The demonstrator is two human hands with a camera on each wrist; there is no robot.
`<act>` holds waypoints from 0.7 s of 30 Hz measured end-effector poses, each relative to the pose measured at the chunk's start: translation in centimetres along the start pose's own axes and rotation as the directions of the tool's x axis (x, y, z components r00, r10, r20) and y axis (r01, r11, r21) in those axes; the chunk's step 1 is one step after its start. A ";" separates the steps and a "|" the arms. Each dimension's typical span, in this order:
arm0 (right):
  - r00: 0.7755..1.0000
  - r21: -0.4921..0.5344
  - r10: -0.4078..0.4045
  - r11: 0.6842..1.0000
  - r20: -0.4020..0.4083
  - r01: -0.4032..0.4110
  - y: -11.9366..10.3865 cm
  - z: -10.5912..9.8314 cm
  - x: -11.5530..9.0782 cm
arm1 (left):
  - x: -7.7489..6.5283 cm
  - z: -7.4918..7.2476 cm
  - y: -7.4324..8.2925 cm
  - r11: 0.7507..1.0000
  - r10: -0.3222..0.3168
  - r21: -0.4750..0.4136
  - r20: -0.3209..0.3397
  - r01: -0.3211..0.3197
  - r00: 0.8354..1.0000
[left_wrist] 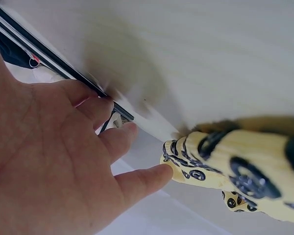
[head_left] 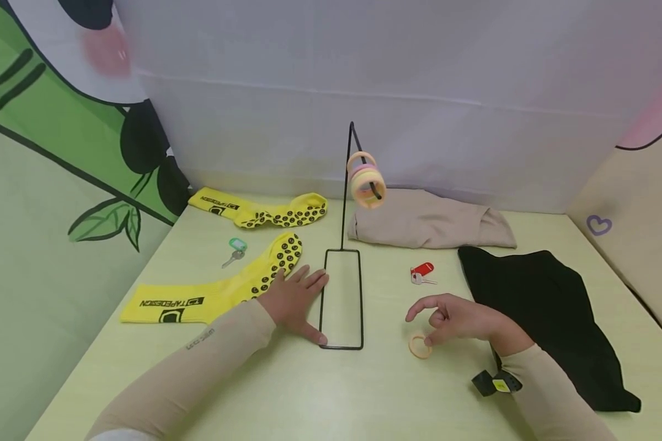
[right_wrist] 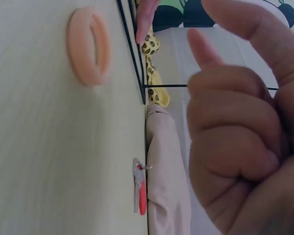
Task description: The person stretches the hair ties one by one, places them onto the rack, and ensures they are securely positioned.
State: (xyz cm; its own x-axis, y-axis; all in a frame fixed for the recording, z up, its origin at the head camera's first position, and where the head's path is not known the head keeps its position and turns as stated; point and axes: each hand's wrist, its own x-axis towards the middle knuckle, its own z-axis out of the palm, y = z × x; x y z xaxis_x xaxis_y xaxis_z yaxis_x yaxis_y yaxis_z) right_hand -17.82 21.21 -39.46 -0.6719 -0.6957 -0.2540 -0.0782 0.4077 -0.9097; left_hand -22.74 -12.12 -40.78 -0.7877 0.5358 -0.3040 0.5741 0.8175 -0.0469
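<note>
Fingers spread, my left hand [head_left: 293, 301] rests at the left side of the black wire stand's base [head_left: 361, 306], thumb at its near corner. Its little-finger side is close to a yellow sock [left_wrist: 206, 156] with black grip dots. My right hand [head_left: 463, 318] hovers over the table, index finger and thumb apart, the other fingers curled, holding nothing. Just below the thumb lies an orange ring [head_left: 414, 351], flat on the table and apart from the hand in the right wrist view [right_wrist: 81, 46]. Several pastel rings [head_left: 358, 184] hang on the stand's sloping arm.
A second yellow sock [head_left: 243, 211] lies at the back left, with a green-tagged key [head_left: 236, 250] in front. Behind the stand lies folded beige cloth [head_left: 425, 220]. A red-tagged key [head_left: 422, 272] and black cloth [head_left: 551, 312] lie right. A printed side wall [head_left: 33, 245] borders the left.
</note>
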 end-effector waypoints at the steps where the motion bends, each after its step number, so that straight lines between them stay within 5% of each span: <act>1: 1.000 -0.013 0.007 1.000 0.022 -0.007 0.2 0.0 0.0 | 0.0 0.0 0.0 1.000 0.000 -0.002 0.000 0.000 1.000; 10: 0.992 -0.141 0.053 0.989 0.113 -0.036 1.4 0.3 0.0 | 0.1 0.2 -0.1 1.000 0.000 -0.009 0.000 0.000 1.000; 16: 0.990 -0.176 0.118 0.979 0.079 -0.102 1.6 0.8 0.2 | 0.1 0.2 -0.1 1.000 0.001 -0.013 0.008 -0.001 1.000; 21: 0.995 -0.216 0.091 0.973 0.047 -0.079 1.5 1.0 0.4 | 0.1 0.0 0.0 1.000 0.003 0.000 0.005 -0.003 1.000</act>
State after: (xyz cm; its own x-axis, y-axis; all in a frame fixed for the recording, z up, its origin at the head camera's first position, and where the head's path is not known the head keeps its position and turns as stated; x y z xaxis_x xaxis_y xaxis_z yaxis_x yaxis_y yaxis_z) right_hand -17.54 20.93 -41.21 -0.6412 -0.6825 -0.3508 -0.1821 0.5794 -0.7945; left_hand -22.77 -12.08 -40.82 -0.7851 0.5368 -0.3090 0.5761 0.8161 -0.0458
